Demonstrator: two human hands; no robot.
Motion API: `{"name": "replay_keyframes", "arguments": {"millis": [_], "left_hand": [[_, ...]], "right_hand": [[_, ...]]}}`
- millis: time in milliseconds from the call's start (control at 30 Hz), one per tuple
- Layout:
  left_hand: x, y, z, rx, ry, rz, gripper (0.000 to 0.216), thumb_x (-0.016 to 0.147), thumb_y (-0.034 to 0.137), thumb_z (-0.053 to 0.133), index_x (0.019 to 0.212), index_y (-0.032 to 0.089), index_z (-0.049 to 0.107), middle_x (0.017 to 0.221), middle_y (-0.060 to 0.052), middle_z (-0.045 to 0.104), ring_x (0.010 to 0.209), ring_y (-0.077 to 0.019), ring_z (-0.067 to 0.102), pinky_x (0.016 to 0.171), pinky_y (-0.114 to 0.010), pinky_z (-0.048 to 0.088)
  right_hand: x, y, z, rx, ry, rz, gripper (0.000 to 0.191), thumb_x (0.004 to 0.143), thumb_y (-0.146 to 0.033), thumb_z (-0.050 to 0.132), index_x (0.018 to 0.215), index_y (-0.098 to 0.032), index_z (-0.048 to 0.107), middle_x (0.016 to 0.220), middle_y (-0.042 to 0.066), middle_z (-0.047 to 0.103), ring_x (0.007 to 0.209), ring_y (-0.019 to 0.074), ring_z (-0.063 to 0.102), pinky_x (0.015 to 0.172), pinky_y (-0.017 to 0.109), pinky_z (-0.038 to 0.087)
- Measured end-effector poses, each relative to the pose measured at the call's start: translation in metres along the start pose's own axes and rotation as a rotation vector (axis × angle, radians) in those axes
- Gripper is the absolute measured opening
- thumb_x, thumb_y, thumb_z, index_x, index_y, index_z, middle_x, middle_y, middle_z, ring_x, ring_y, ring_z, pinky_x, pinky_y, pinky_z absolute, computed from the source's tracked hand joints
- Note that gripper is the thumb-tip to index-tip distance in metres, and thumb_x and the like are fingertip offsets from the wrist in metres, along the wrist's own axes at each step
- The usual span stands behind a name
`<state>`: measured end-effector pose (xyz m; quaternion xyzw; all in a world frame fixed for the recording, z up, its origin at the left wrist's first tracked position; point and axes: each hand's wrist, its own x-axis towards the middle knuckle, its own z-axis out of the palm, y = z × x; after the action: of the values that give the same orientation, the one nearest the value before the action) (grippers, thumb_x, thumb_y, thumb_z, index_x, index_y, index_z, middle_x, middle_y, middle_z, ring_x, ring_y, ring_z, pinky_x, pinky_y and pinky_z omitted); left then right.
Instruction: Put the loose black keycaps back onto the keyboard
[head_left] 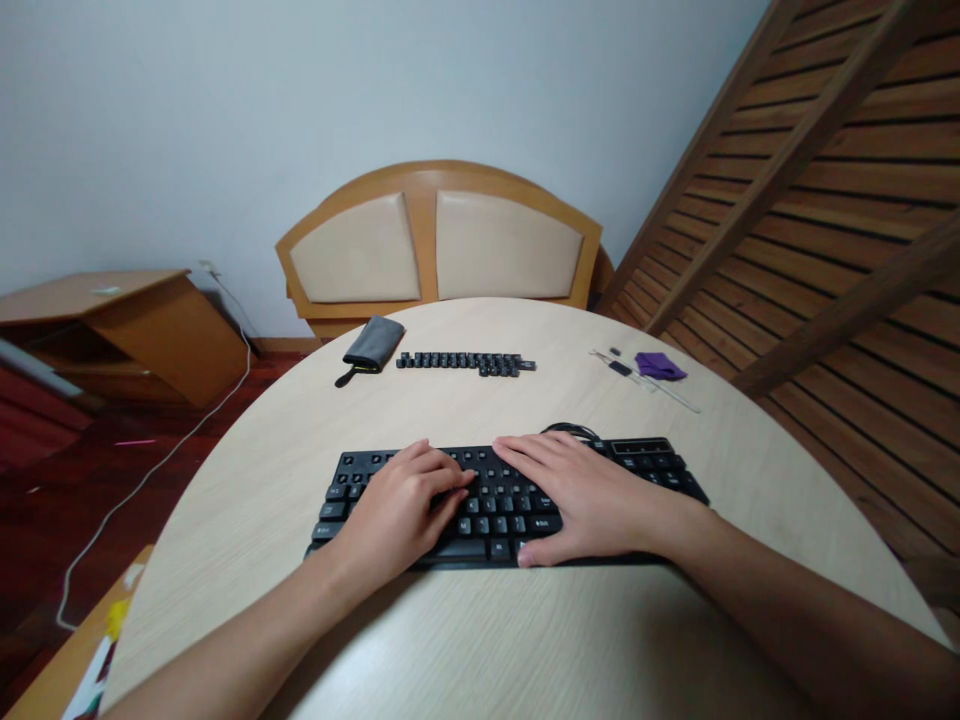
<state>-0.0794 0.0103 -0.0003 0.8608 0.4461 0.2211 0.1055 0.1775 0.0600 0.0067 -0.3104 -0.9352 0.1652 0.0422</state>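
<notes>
A black keyboard (465, 552) lies across the table in front of me, with bare key posts showing in its upper rows where the caps are off. My left hand (409, 500) is over its left half, fingers curled, thumb and index brought close together at the middle keys; whatever may be between them is too small to make out. Spread out flat, my right hand (581, 495) rests on the right half, its thumb at the front edge. Loose keycaps (465, 361) are lined up in rows beyond the keyboard.
On the round table (300, 420) are a grey pouch (375, 342), a purple cloth (660, 366) and thin tools (671, 395) with small dark pieces. A cable (571, 430) coils behind the keyboard. A padded wooden headboard (435, 240) stands beyond; wooden slats (825, 200) rise at right.
</notes>
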Motion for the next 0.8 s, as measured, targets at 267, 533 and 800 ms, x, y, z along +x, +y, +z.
{"name": "replay_keyframes", "arguments": {"millis": [267, 533, 800], "left_hand": [[0.0002, 0.0060, -0.0002, 0.066, -0.004, 0.029, 0.027, 0.101, 0.021, 0.048, 0.105, 0.016, 0.074, 0.097, -0.008, 0.069, 0.091, -0.0238, 0.059, 0.083, -0.042, 0.053], [-0.0002, 0.0026, 0.0053, 0.044, -0.020, -0.021, 0.024, 0.101, 0.021, 0.048, 0.106, 0.017, 0.072, 0.099, -0.008, 0.068, 0.092, -0.0233, 0.060, 0.082, -0.040, 0.053], [-0.0004, 0.0007, 0.0034, -0.059, -0.022, -0.138, 0.011, 0.093, 0.021, 0.063, 0.102, 0.019, 0.069, 0.098, -0.005, 0.072, 0.096, -0.0240, 0.062, 0.085, -0.041, 0.053]], "right_hand": [[-0.0006, 0.0040, 0.0038, 0.002, 0.030, -0.028, 0.109, 0.071, -0.078, 0.066, 0.155, -0.015, 0.034, 0.159, 0.016, 0.037, 0.142, 0.0378, 0.038, 0.119, 0.054, 0.022], [-0.0009, 0.0002, 0.0016, 0.007, 0.019, -0.006, 0.106, 0.071, -0.072, 0.070, 0.154, -0.015, 0.036, 0.157, 0.016, 0.039, 0.140, 0.0376, 0.039, 0.118, 0.054, 0.025], [-0.0026, -0.0040, -0.0017, -0.026, 0.054, -0.066, 0.101, 0.072, -0.067, 0.072, 0.151, -0.013, 0.041, 0.155, 0.018, 0.041, 0.141, 0.0360, 0.037, 0.118, 0.053, 0.026]]}}
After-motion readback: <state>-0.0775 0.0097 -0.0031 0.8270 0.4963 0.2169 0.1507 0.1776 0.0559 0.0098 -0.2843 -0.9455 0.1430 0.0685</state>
